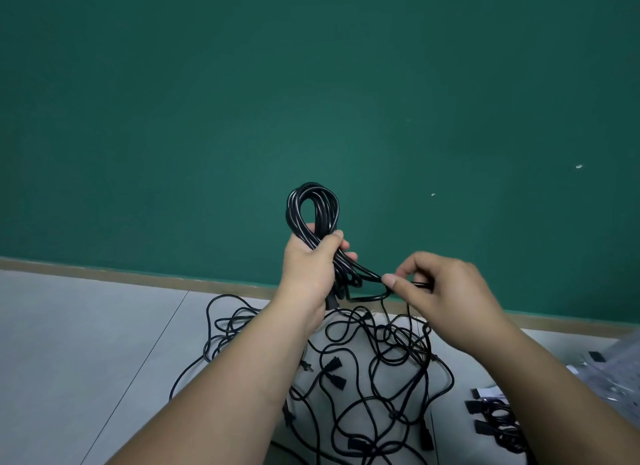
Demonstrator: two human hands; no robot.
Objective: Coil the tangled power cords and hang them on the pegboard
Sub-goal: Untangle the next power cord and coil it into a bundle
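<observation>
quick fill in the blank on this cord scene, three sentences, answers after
The left hand grips a coiled bundle of cord that is ____ in colour.
The right hand pinches a strand coming off it, above the tangled cords lying on the ____.
The wall behind is ____.
Missing: black, floor, green.

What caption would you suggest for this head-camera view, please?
Left hand grips a coiled black power cord while right hand pinches its loose strand above tangled black cords.

Cord tangle [401,340] clutters floor [86,343] ctr; left side free.
</observation>
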